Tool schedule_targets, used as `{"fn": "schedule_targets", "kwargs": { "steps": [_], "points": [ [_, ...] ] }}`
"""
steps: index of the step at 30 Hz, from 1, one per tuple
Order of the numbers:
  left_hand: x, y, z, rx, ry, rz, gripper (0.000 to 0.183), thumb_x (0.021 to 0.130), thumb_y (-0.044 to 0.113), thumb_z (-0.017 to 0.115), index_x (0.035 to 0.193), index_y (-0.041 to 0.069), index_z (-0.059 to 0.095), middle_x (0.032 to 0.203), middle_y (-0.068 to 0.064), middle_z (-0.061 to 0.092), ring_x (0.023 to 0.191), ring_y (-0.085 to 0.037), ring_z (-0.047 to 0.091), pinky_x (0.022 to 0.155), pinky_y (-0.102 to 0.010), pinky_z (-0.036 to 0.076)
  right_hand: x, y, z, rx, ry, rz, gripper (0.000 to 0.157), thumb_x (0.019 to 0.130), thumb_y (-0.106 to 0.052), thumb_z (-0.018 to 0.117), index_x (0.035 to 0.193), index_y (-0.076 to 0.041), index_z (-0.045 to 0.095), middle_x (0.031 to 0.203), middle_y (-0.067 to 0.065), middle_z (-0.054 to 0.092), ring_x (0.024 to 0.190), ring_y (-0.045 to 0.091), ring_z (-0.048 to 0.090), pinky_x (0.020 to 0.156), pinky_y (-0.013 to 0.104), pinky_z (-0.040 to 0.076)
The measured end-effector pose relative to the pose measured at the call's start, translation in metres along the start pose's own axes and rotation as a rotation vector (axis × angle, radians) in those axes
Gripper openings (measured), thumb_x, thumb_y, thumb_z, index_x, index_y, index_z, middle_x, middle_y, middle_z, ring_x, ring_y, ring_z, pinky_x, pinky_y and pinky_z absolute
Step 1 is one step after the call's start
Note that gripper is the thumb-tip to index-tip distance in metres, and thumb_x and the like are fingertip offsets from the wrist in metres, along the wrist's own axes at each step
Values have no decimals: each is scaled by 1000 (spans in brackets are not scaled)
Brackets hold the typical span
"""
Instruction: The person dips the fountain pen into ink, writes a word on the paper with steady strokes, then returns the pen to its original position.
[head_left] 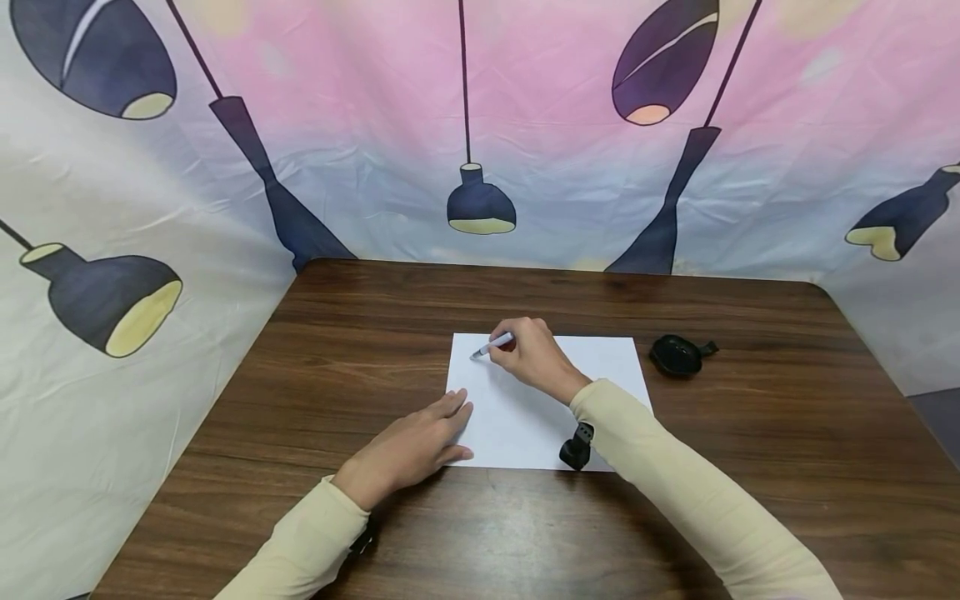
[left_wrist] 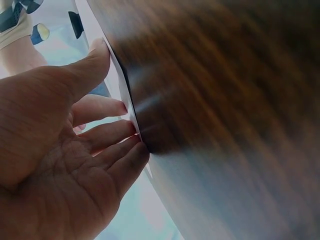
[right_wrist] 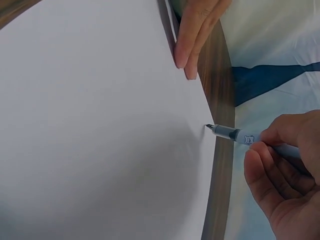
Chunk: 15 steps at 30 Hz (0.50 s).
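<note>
A white sheet of paper (head_left: 517,425) lies on the wooden table in the head view. My right hand (head_left: 534,357) pinches a pale blue pen (head_left: 492,345) over the sheet's upper left part. In the right wrist view the pen's dark tip (right_wrist: 208,127) is right at the paper, close to its edge, and no marks show on the sheet. My left hand (head_left: 408,446) rests at the paper's lower left edge, its fingers extended and spread. The left wrist view shows its thumb (left_wrist: 92,65) and fingertips along the sheet's edge.
A black round object with a short strap (head_left: 677,356) sits on the table (head_left: 360,333) right of the paper. A small black device (head_left: 577,447) hangs at my right wrist, over the sheet's lower edge. Behind the table hangs a cloth backdrop (head_left: 390,183) with printed lamps.
</note>
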<state>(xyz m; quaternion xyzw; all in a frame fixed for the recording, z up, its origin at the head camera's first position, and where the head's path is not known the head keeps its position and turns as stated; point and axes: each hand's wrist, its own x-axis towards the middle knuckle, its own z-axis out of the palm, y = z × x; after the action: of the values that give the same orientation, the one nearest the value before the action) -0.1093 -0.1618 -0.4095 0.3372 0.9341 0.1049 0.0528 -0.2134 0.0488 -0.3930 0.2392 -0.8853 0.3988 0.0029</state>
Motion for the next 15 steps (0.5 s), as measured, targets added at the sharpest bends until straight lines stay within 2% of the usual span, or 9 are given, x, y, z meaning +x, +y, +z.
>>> {"fn": "schedule_targets", "kwargs": {
  "steps": [15],
  "points": [
    [2,0,1,-17,-21,-29,61,99,33,66,141,-9,52,151,-29,44,138,-39,46,108,-47,46,1,1,-2,-21,-14,8,10,90,-3,71,98,3,75,89,12,73,64,13,62,55,24,51]
  ]
}}
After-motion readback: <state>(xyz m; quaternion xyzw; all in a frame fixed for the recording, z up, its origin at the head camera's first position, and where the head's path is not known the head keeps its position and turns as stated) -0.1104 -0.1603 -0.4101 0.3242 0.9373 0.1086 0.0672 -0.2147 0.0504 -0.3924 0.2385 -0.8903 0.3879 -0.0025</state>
